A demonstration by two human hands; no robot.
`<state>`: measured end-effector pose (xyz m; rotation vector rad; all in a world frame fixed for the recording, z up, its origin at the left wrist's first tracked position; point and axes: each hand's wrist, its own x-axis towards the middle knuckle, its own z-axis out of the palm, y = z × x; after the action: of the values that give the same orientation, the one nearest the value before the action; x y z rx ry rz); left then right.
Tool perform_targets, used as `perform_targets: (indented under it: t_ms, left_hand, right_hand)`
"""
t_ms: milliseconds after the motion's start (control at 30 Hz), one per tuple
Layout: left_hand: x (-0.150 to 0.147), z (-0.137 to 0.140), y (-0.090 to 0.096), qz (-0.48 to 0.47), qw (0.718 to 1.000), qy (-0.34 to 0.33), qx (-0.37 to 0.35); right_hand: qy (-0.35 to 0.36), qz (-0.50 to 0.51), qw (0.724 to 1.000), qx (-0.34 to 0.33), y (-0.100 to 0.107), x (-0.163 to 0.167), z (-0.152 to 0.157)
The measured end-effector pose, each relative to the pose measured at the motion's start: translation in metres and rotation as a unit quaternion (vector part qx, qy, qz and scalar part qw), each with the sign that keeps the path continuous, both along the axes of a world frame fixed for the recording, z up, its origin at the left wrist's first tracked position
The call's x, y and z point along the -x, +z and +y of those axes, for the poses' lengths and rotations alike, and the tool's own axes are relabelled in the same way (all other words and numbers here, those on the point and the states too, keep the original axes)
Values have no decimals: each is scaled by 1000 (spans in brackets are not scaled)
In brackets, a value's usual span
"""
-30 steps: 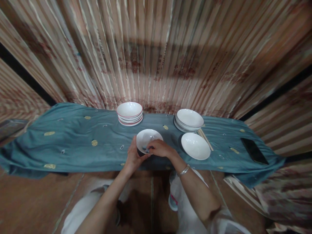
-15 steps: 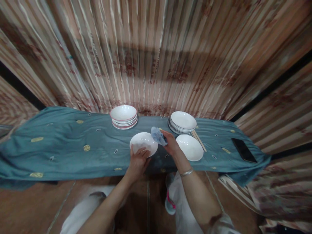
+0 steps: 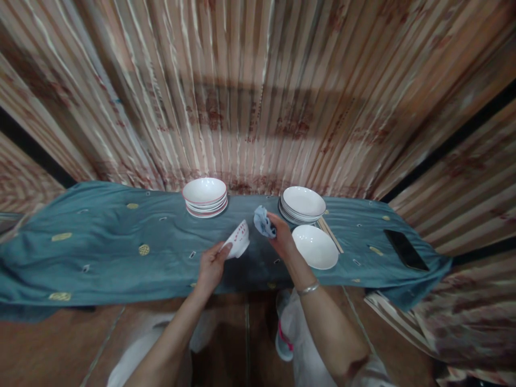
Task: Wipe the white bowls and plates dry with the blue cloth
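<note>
Left hand point(image 3: 212, 265) grips a tipped bowl point(image 3: 239, 239), not yet set flat; right hand point(image 3: 282, 235) holds a rag point(image 3: 263, 221), apart, at its two o'clock.

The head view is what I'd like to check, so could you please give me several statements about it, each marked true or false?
1. The left hand holds a tilted bowl with red marks on its outside. True.
2. The right hand holds a phone. False: it holds a pale-blue cloth.
3. The red-rimmed stack stands left of the dark-rimmed stack. True.
4. The bracelet is on the left wrist. False: it is on the right wrist.
5. Pale sticks lie to the right of the white dish in front of the dark-rimmed stack. True.
</note>
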<state>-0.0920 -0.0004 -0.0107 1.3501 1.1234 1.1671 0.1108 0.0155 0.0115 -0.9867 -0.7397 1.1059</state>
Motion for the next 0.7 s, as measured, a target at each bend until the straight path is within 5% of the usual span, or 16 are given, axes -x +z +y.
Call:
perform_targets:
  t_ms: [133, 233, 300, 400, 500, 600, 700]
  left_hand:
    - [-5, -5, 14, -167, 978, 12, 125]
    - [-11, -9, 19, -261, 948, 0, 184]
    - [-12, -9, 19, -310, 929, -12, 204]
    - [-11, -7, 17, -363, 910, -20, 199]
    - [-9, -4, 14, -396, 901, -6, 178]
    - [-9, -1, 12, -411, 892, 8, 189]
    - [-10, 0, 9, -412, 885, 10, 216]
  right_hand:
    - [-57, -122, 990, -33, -4, 5, -2]
    - [-80, -294, 948, -90, -2, 16, -12]
    - [-65, -413, 897, -145, 1, 30, -22]
    - [0, -597, 775, -208, 5, 56, -37]
    - [15, -697, 683, -217, 4, 77, -40]
    - [-2, -720, 663, -204, 3, 83, -32]
    - [-25, -702, 687, -187, 2, 76, -20]
